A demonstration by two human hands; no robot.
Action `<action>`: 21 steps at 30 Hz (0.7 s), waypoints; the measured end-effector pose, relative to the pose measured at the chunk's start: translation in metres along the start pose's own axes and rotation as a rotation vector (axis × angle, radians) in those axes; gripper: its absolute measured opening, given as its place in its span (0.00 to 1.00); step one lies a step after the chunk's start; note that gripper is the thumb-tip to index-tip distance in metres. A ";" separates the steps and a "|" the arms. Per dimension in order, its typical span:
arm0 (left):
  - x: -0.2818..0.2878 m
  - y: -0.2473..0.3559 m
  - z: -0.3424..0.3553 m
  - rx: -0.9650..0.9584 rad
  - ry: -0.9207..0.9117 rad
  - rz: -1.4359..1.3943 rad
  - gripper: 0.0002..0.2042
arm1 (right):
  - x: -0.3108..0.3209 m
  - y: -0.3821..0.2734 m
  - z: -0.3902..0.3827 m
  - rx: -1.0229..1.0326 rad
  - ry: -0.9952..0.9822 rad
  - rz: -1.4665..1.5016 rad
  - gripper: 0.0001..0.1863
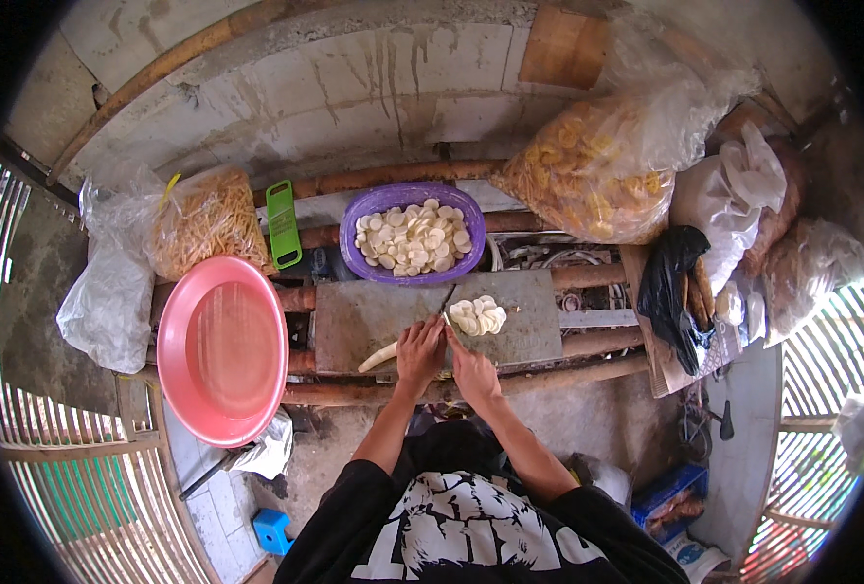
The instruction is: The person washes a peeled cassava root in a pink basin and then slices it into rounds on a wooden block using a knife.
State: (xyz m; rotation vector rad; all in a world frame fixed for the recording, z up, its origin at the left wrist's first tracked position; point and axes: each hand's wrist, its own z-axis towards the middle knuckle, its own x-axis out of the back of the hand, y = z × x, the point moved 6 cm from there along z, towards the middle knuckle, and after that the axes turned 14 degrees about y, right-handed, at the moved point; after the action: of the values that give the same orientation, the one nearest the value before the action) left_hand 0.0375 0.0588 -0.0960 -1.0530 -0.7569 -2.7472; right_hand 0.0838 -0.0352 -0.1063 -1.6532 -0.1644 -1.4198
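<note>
My left hand (420,352) is closed around a long peeled white root (378,358), which looks like cassava and pokes out to the left on a grey board (529,346). Close against it, my right hand (473,372) grips what looks like a knife; its handle is covered by the fingers and little of the blade shows. Just beyond the fingertips lies a pile of thin white slices (478,316) on the board. Behind the board stands a purple basin (352,258) with many more round slices in it.
Left of the board sits a large pink basin (171,336) of cloudy liquid. A green slicer (282,224) leans beside a bag of yellowish strips (213,219). Far right are a big bag of yellow chips (588,175) and a black plastic bag (667,292). Wooden poles (602,368) support everything.
</note>
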 end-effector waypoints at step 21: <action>-0.009 -0.010 0.007 -0.020 0.051 -0.005 0.09 | -0.004 0.003 0.025 0.025 0.018 -0.006 0.25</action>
State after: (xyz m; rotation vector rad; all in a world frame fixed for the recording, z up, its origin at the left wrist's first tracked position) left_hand 0.0461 0.0699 -0.1015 -0.9815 -0.7275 -2.7796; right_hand 0.1019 -0.0181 -0.1093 -1.6206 -0.1766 -1.4310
